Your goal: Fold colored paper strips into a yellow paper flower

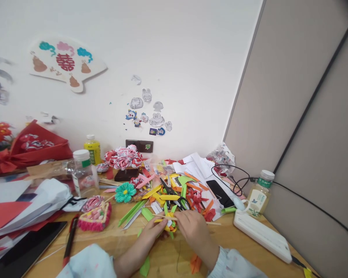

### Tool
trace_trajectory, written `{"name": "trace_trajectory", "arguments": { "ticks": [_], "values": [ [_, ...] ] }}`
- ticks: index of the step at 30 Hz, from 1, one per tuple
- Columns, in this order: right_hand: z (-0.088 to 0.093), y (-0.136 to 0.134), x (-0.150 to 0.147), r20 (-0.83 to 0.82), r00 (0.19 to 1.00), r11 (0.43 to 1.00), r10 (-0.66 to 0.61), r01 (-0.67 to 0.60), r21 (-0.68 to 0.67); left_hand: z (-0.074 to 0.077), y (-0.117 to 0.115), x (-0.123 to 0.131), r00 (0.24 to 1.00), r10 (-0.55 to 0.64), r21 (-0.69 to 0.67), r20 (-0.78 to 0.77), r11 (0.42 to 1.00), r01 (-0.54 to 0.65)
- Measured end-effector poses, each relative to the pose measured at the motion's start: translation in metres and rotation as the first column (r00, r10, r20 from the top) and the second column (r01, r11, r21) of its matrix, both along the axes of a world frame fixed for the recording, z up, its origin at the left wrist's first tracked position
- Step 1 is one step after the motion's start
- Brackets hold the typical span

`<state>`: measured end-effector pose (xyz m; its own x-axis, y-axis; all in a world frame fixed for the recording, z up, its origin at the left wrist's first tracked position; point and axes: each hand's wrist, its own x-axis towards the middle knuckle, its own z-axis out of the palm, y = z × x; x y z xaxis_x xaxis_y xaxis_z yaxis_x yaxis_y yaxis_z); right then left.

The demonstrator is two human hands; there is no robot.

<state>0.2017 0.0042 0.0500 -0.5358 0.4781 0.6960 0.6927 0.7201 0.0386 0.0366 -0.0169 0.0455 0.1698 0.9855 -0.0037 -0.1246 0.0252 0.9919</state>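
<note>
Near the front of the table, my left hand (150, 235) is closed around the side of a yellow and green paper flower (171, 226). My right hand (195, 228) pinches a thin wooden stick (214, 223), which runs across the top of the flower and sticks out past both sides of the hand. Its fingertips are close to the petals; whether they touch them I cannot tell. Just behind the hands lie black-handled scissors (168, 187) among folded strips of yellow, green and orange paper. An orange paper scrap (195, 263) is beside my right wrist.
At right stand a white power strip (262, 237), a lidded bottle (259, 195) and a phone (219, 194) with a black cable nearby. At left are a pink-edged candy box (95, 217), a teal flower (125, 192), a clear jar (82, 173) and a dark tablet (29, 247). A wall closes the back.
</note>
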Motion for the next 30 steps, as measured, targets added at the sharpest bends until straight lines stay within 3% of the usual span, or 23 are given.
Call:
{"name": "trace_trajectory", "arguments": {
  "ticks": [7,15,24,30],
  "values": [
    [0.007,-0.004,-0.001,-0.129,0.992,1.000,-0.012,0.011,-0.010,-0.005,0.001,0.000,0.999,-0.017,-0.032,0.028,0.999,0.018],
    [0.004,0.000,-0.003,-0.206,0.978,0.998,-0.024,0.012,-0.056,0.002,-0.001,0.001,1.000,-0.021,-0.031,0.009,0.999,0.021],
    [-0.001,0.000,-0.002,-0.099,0.994,0.999,-0.036,0.037,0.017,0.005,-0.003,0.003,1.000,-0.007,0.039,0.001,0.999,0.007],
    [0.000,0.000,-0.003,-0.079,0.995,0.998,-0.055,0.057,0.029,0.001,-0.001,0.001,1.000,0.021,0.011,0.015,1.000,-0.021]
  ]
}}
